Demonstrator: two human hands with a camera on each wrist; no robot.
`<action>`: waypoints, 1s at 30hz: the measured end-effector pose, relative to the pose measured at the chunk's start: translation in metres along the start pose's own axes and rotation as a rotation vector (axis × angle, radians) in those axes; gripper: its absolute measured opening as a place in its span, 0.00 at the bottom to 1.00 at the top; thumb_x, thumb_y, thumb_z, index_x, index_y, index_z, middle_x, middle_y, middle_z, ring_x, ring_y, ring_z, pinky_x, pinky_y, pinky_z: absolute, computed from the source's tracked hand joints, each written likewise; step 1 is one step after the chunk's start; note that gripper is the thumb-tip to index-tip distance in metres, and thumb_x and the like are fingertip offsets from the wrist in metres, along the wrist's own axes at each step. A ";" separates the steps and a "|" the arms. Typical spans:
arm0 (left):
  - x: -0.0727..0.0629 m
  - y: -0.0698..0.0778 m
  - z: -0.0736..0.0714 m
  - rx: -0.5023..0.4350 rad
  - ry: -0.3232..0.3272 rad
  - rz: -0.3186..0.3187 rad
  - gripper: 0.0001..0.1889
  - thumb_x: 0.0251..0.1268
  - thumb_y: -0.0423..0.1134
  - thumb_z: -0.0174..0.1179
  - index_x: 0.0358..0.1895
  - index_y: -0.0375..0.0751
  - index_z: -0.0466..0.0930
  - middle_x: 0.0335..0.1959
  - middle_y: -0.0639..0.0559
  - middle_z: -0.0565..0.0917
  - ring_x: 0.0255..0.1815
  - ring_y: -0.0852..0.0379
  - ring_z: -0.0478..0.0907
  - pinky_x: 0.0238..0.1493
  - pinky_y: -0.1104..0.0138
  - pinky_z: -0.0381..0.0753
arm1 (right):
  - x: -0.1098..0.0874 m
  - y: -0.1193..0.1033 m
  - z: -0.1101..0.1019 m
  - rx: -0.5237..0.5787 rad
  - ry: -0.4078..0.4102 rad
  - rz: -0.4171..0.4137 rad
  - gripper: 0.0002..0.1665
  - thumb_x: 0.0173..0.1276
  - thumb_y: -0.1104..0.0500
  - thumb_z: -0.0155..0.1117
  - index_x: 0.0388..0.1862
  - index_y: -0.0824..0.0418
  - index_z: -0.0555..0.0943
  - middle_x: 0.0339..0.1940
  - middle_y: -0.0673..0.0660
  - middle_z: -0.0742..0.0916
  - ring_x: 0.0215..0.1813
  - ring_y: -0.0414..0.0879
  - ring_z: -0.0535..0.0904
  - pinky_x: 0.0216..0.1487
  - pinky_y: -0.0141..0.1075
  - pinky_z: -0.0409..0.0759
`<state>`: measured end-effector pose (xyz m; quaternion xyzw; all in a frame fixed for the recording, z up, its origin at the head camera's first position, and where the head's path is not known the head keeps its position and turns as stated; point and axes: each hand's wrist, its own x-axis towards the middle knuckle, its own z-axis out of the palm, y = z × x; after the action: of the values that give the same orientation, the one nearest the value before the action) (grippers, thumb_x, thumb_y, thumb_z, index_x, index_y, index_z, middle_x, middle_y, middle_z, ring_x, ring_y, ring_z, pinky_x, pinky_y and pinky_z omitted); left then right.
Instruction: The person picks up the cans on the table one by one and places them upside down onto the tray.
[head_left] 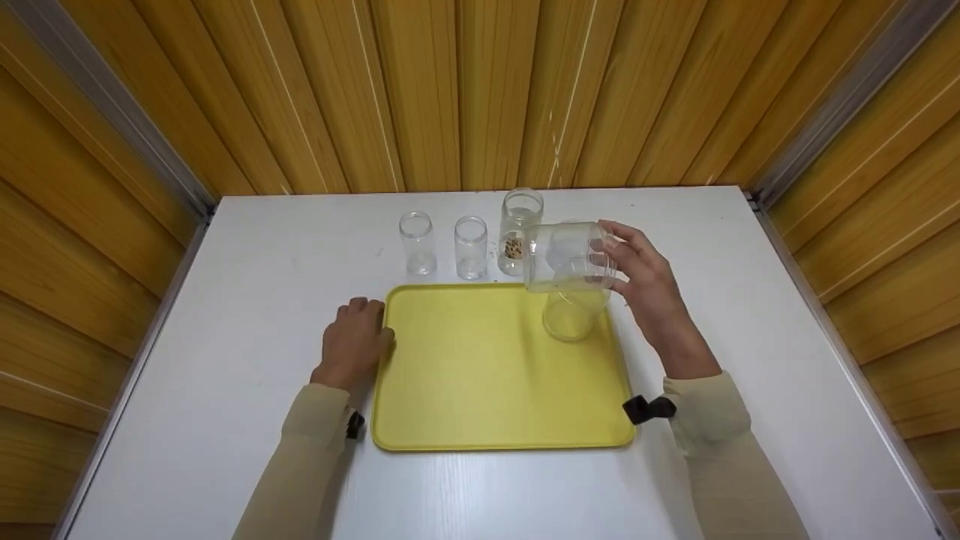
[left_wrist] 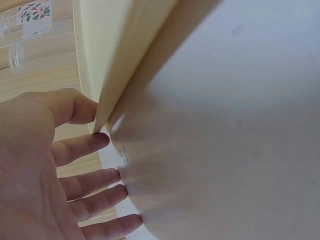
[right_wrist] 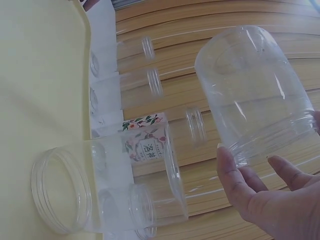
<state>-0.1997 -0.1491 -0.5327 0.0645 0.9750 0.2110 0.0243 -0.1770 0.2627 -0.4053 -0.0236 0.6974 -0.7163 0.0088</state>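
Observation:
My right hand (head_left: 651, 289) grips a wide clear jar (head_left: 551, 259) at its threaded end. The jar is tipped on its side in the air, with the closed bottom pointing left in the head view. Below and partly behind it, a second clear jar (right_wrist: 112, 155) stands mouth down at the right of a yellow tray (head_left: 480, 367). My left hand (head_left: 352, 339) is beside the tray's left edge. In the left wrist view its thumb touches the tray rim (left_wrist: 117, 75), while the spread fingers (left_wrist: 95, 185) rest their tips on the white tabletop.
Behind the tray stand two narrow clear jars (head_left: 417, 244) (head_left: 471, 247) and a taller jar (head_left: 523, 214) with a printed floral label (right_wrist: 150, 145). Another small jar (right_wrist: 142, 212) shows through the mouth-down jar. Wood-patterned panels (head_left: 495, 90) enclose the white table (head_left: 247, 360).

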 end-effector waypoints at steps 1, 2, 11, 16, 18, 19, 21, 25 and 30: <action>0.000 0.000 0.000 -0.001 0.002 -0.001 0.25 0.71 0.40 0.55 0.66 0.29 0.78 0.67 0.30 0.76 0.65 0.29 0.73 0.56 0.37 0.78 | -0.001 0.000 0.001 0.002 0.001 0.000 0.32 0.85 0.48 0.54 0.80 0.60 0.68 0.68 0.63 0.75 0.69 0.56 0.72 0.61 0.42 0.81; 0.000 0.000 0.001 -0.003 0.003 -0.001 0.25 0.71 0.40 0.56 0.66 0.29 0.78 0.67 0.30 0.76 0.65 0.30 0.74 0.56 0.37 0.79 | -0.002 0.000 0.001 0.003 0.002 0.000 0.32 0.85 0.48 0.54 0.80 0.60 0.68 0.68 0.63 0.75 0.69 0.56 0.72 0.61 0.42 0.81; -0.001 0.001 0.002 -0.013 0.028 -0.003 0.25 0.71 0.40 0.56 0.67 0.30 0.77 0.66 0.30 0.77 0.63 0.29 0.74 0.53 0.37 0.79 | -0.005 0.003 0.005 0.011 -0.008 0.006 0.33 0.85 0.47 0.53 0.81 0.60 0.67 0.70 0.64 0.75 0.71 0.57 0.71 0.62 0.43 0.80; -0.001 0.008 0.002 -0.061 0.048 -0.015 0.28 0.71 0.41 0.57 0.70 0.30 0.74 0.67 0.30 0.75 0.63 0.30 0.74 0.52 0.38 0.79 | -0.006 0.004 0.005 0.007 -0.006 0.002 0.33 0.85 0.47 0.53 0.81 0.59 0.67 0.70 0.63 0.75 0.72 0.58 0.71 0.61 0.44 0.81; -0.002 0.012 0.001 -0.081 0.056 -0.024 0.29 0.71 0.41 0.57 0.72 0.29 0.72 0.69 0.29 0.74 0.66 0.30 0.73 0.55 0.37 0.78 | -0.006 0.004 0.006 0.016 -0.008 0.001 0.33 0.85 0.47 0.53 0.81 0.59 0.67 0.70 0.63 0.75 0.72 0.60 0.70 0.61 0.44 0.80; -0.002 0.013 0.000 -0.090 0.058 -0.030 0.31 0.72 0.41 0.58 0.73 0.29 0.71 0.70 0.28 0.73 0.67 0.29 0.71 0.57 0.37 0.77 | -0.006 0.004 0.006 0.023 -0.008 0.000 0.33 0.85 0.47 0.54 0.81 0.60 0.67 0.69 0.63 0.75 0.72 0.61 0.70 0.61 0.44 0.80; -0.002 0.016 -0.002 -0.101 0.065 -0.041 0.32 0.72 0.41 0.59 0.75 0.28 0.69 0.72 0.28 0.71 0.69 0.29 0.70 0.59 0.38 0.76 | -0.006 0.005 0.006 0.034 -0.010 -0.001 0.33 0.84 0.48 0.54 0.80 0.61 0.67 0.69 0.64 0.75 0.72 0.61 0.70 0.61 0.44 0.80; -0.003 0.020 -0.006 -0.102 0.091 -0.037 0.33 0.73 0.41 0.60 0.76 0.27 0.68 0.73 0.27 0.70 0.69 0.28 0.71 0.58 0.38 0.77 | -0.006 0.006 0.007 0.053 -0.005 -0.001 0.32 0.84 0.49 0.54 0.80 0.61 0.67 0.68 0.64 0.75 0.70 0.59 0.71 0.60 0.43 0.81; -0.004 0.031 -0.012 -0.227 0.166 0.001 0.32 0.75 0.42 0.62 0.77 0.31 0.68 0.74 0.31 0.71 0.70 0.32 0.71 0.58 0.39 0.78 | -0.008 0.006 0.007 0.048 -0.001 -0.004 0.32 0.84 0.49 0.53 0.80 0.61 0.67 0.69 0.64 0.75 0.71 0.60 0.71 0.60 0.44 0.81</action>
<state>-0.1930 -0.1267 -0.5087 0.0442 0.9435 0.3247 -0.0495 -0.1693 0.2562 -0.4114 -0.0248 0.6798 -0.7329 0.0082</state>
